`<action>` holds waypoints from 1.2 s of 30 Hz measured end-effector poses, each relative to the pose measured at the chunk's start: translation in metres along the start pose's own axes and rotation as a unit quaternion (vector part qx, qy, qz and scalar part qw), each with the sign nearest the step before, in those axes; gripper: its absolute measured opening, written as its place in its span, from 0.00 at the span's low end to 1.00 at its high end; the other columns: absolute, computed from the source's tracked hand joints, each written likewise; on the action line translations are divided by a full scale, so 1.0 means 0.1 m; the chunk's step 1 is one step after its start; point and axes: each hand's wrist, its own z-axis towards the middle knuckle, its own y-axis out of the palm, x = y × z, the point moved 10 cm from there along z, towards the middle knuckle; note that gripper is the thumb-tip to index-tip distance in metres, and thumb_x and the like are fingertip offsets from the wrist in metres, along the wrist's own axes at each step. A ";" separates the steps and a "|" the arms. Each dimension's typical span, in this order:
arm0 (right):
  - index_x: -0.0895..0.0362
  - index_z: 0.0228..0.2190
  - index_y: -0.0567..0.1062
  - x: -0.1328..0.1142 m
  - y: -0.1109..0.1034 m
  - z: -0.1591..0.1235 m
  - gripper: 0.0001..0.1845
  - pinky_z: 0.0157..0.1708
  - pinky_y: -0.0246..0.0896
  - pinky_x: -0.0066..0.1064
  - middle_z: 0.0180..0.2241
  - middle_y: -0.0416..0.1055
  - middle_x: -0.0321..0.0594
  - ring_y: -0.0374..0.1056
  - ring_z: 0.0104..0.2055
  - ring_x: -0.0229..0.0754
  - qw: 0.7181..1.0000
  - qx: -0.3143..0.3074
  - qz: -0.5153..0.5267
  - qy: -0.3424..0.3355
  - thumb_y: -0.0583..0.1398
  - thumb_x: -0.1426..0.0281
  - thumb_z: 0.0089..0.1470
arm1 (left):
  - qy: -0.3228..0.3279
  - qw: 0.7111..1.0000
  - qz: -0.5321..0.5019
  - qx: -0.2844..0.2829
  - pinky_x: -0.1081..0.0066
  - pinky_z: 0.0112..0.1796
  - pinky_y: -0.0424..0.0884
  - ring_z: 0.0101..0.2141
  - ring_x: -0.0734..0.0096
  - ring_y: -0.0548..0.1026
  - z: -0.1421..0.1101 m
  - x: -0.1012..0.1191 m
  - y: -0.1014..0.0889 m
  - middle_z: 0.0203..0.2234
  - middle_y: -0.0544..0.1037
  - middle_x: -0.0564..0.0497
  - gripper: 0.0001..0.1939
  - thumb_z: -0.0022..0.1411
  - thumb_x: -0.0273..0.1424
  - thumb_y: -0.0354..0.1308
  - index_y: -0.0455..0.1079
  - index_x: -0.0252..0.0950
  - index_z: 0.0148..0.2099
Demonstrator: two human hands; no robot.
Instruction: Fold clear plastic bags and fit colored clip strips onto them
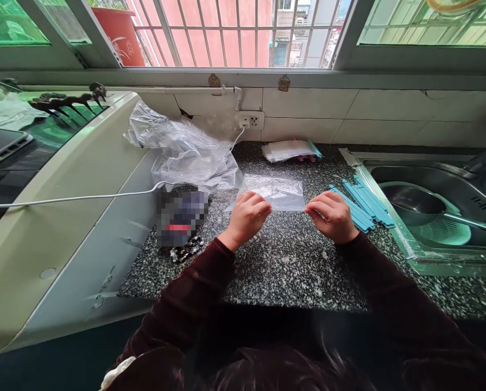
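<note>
Between my hands lies a small clear plastic bag (281,191) on the speckled granite counter (283,266). My left hand (248,214) pinches its near left corner. At the near right corner my right hand (333,214) is closed on the same edge, thumb against fingers. Just right of my right hand, several light-blue flat strips (365,203) lie in a loose bundle. A big crumpled clear plastic sheet or bag (189,152) spreads behind my left hand. Farther back rests a flat stack of plastic packets (289,150) with a blue strip at its right end.
A dark, blurred-out object (181,217) with a beaded strap lies left of my left hand. The sink (425,255) at right holds a pan (414,202) and a basket. A white cable (104,196) crosses from the left, beside a cream-coloured appliance (88,190). A wall socket (251,120) sits behind.
</note>
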 end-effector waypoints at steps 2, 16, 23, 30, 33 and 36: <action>0.54 0.24 0.74 0.02 0.02 0.00 0.07 0.34 0.58 0.34 0.25 0.74 0.37 0.65 0.31 0.40 1.000 -0.008 -0.012 0.004 0.59 0.72 0.53 | -0.004 1.000 -0.003 -0.008 0.67 0.35 0.61 0.32 0.67 0.67 0.00 0.00 0.02 0.25 0.75 0.51 0.11 0.63 0.32 0.52 0.70 0.37 0.29; 0.55 0.26 0.73 -0.20 0.08 0.04 0.06 0.33 0.54 0.33 0.26 0.74 0.36 0.62 0.31 0.40 0.998 -0.038 -0.041 -0.042 0.59 0.72 0.54 | 0.007 1.000 0.009 -0.024 0.67 0.35 0.61 0.31 0.67 0.67 0.00 0.08 0.09 0.25 0.74 0.50 0.12 0.64 0.32 0.51 0.71 0.37 0.29; 0.55 0.25 0.73 -0.16 0.11 0.02 0.07 0.33 0.53 0.33 0.26 0.73 0.37 0.62 0.32 0.40 0.998 -0.043 -0.035 -0.026 0.58 0.73 0.54 | 0.009 1.000 -0.006 -0.021 0.67 0.35 0.62 0.32 0.67 0.66 0.00 0.09 0.09 0.25 0.74 0.50 0.11 0.63 0.31 0.52 0.71 0.37 0.29; 0.55 0.25 0.72 -0.15 0.11 0.02 0.07 0.34 0.54 0.33 0.26 0.73 0.38 0.61 0.32 0.40 0.998 -0.042 -0.028 -0.027 0.58 0.73 0.54 | 0.004 1.000 -0.014 -0.022 0.67 0.35 0.64 0.32 0.68 0.67 -0.01 0.06 0.11 0.26 0.74 0.50 0.10 0.63 0.31 0.53 0.71 0.37 0.29; 0.55 0.25 0.72 -0.14 0.08 0.02 0.07 0.34 0.54 0.33 0.26 0.73 0.38 0.61 0.32 0.40 0.999 -0.031 -0.024 -0.031 0.58 0.73 0.54 | 0.005 1.000 -0.019 -0.019 0.67 0.35 0.64 0.32 0.67 0.67 -0.02 0.05 0.10 0.26 0.75 0.50 0.09 0.62 0.31 0.54 0.71 0.37 0.30; 0.55 0.25 0.72 -0.13 0.06 0.01 0.06 0.34 0.55 0.33 0.26 0.73 0.37 0.62 0.32 0.40 0.999 -0.021 -0.030 -0.034 0.58 0.73 0.53 | 0.007 1.000 -0.019 -0.016 0.68 0.35 0.64 0.32 0.68 0.67 -0.02 0.04 0.09 0.26 0.75 0.50 0.08 0.61 0.31 0.55 0.71 0.37 0.30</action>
